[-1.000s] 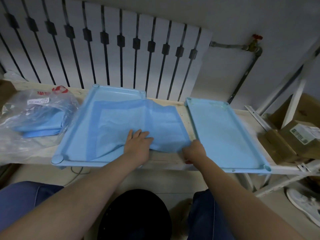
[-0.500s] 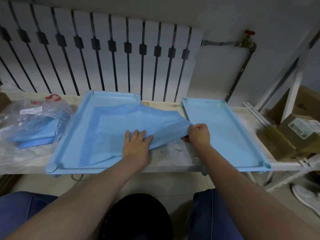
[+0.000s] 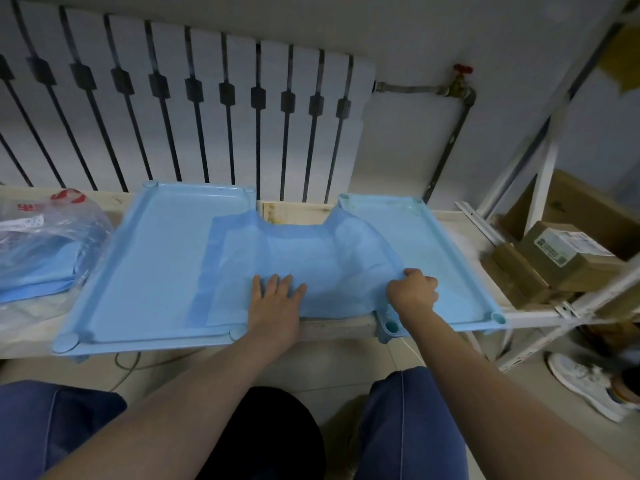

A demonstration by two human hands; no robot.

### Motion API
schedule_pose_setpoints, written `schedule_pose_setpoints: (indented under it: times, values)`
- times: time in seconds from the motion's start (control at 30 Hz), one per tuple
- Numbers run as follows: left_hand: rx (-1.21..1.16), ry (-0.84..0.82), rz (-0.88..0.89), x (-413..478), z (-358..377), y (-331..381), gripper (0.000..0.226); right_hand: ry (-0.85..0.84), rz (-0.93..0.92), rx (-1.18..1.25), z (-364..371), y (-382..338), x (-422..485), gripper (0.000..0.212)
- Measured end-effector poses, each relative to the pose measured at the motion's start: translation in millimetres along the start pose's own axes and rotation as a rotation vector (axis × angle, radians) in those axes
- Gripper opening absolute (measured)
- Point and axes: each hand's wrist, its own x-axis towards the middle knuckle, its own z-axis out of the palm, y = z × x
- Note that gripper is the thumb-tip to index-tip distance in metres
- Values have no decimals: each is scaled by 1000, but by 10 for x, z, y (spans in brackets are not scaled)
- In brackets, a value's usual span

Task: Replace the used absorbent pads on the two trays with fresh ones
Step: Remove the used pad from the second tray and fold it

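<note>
Two light-blue trays sit side by side on a wooden shelf: the left tray (image 3: 149,258) and the right tray (image 3: 446,251). A blue absorbent pad (image 3: 311,258) lies stretched across the gap, part on each tray. My left hand (image 3: 275,299) rests flat on the pad's near edge with fingers spread. My right hand (image 3: 414,289) grips the pad's right corner over the right tray's near left side.
A clear plastic bag of folded blue pads (image 3: 41,251) lies at the left end of the shelf. A radiator (image 3: 194,109) stands behind. Cardboard boxes (image 3: 561,258) sit on a white rack at right. A sneaker (image 3: 588,382) is on the floor.
My right hand has pulled the pad to the right, from the left tray onto the right tray. My left hand has slid right along with it, still flat on the pad.
</note>
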Motion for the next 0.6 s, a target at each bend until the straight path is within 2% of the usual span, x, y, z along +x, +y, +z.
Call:
schedule_pose_setpoints:
  times: [0.07,0.13,0.2,0.3,0.33,0.4,0.47,0.6]
  values:
    - [-18,20,-9,-30,-6,-60,69,66,-124,-176,43,-31,-110,50]
    - [-66,61,-20,-48,-44,-126,67,70,-409,-221,148,-92,-156,45]
    - [-108,106,-18,-67,-99,-189,61,-102,-686,-212,274,-175,-242,43]
    - [-155,204,-9,-76,-171,-260,46,-358,-986,-458,505,-260,-430,69]
    - [-169,230,-5,-96,-189,-308,42,-366,-1034,-579,607,-286,-492,74]
    - [-192,249,18,-131,-200,-372,38,-239,-1080,-731,773,-290,-564,61]
    - [-214,230,24,-191,-171,-474,42,-67,-1086,-744,817,-332,-613,35]
    - [-278,164,7,-325,-56,-732,56,32,-976,-712,719,-431,-641,27]
